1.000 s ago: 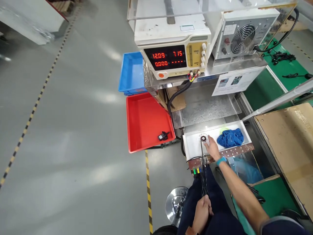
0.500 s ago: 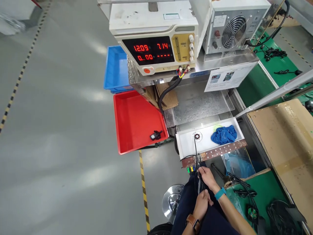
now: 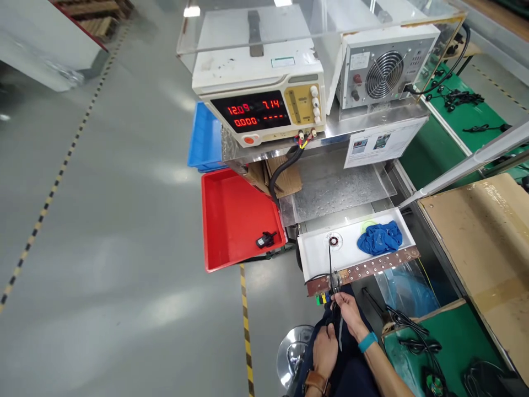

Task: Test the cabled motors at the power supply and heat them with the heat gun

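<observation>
My right hand [image 3: 347, 311], wearing a teal band, pinches the end of a black cable [image 3: 335, 314] just below the brown perforated strip [image 3: 363, 272]. Lower and to the left, my left hand [image 3: 325, 350] has its fingers curled at the lower part of the same cable; the exact grip is partly hidden. A white tray [image 3: 351, 240] lies behind the strip. In it are a small round dark-centred part [image 3: 333, 241], with a thin black cord running toward the strip, and a crumpled blue cloth [image 3: 379, 238]. Green, yellow and blue bits [image 3: 322, 299] stick out below the strip's left end.
A power supply [image 3: 258, 105] with red digits stands on the metal shelf, beside a fan-backed unit [image 3: 386, 71]. A red bin [image 3: 235, 220] at left holds a small black device [image 3: 265, 239]. Coiled black cables [image 3: 419, 344] lie on a green mat at right, near a cardboard sheet [image 3: 483, 242].
My left hand has moved down and left, away from the right hand. The right hand stays close to the strip. The whole view has shifted slightly.
</observation>
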`<act>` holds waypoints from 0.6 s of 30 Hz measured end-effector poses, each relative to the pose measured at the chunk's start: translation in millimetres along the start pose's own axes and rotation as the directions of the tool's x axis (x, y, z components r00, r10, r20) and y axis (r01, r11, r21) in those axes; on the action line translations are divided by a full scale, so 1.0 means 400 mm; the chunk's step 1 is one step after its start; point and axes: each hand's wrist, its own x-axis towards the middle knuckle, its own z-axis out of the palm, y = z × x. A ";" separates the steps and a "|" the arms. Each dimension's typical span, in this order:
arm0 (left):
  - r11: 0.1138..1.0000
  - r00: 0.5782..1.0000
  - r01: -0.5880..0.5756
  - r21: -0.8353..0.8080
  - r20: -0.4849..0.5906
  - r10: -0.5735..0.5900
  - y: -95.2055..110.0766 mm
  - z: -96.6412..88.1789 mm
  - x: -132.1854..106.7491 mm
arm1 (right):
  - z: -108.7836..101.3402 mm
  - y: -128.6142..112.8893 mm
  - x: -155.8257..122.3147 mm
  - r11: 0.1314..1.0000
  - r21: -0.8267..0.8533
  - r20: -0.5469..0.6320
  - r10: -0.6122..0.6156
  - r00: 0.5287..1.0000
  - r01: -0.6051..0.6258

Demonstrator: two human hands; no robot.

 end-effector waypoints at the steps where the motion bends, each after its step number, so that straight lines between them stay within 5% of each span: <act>1: 0.999 0.997 -0.044 0.015 -0.055 0.045 0.018 0.000 0.006 | -0.019 -0.009 0.008 0.994 -0.106 0.046 0.011 0.999 -0.006; 3: 0.982 0.979 -0.166 0.088 -0.105 0.175 0.056 0.017 0.023 | -0.062 -0.043 0.037 0.948 -0.319 0.129 0.049 0.990 -0.005; 7: 0.941 0.962 -0.267 0.210 0.006 0.272 0.117 0.078 0.078 | -0.112 -0.167 0.157 0.774 -0.633 0.122 0.096 0.988 0.003; 12: 0.887 0.968 -0.212 0.411 -0.035 0.248 0.136 0.113 0.139 | -0.058 -0.309 0.331 0.631 -0.776 -0.007 -0.030 1.000 0.013; 18: 0.907 0.951 -0.215 0.362 -0.134 0.279 0.116 0.134 0.157 | -0.013 -0.345 0.424 0.474 -0.877 0.020 -0.120 0.993 0.075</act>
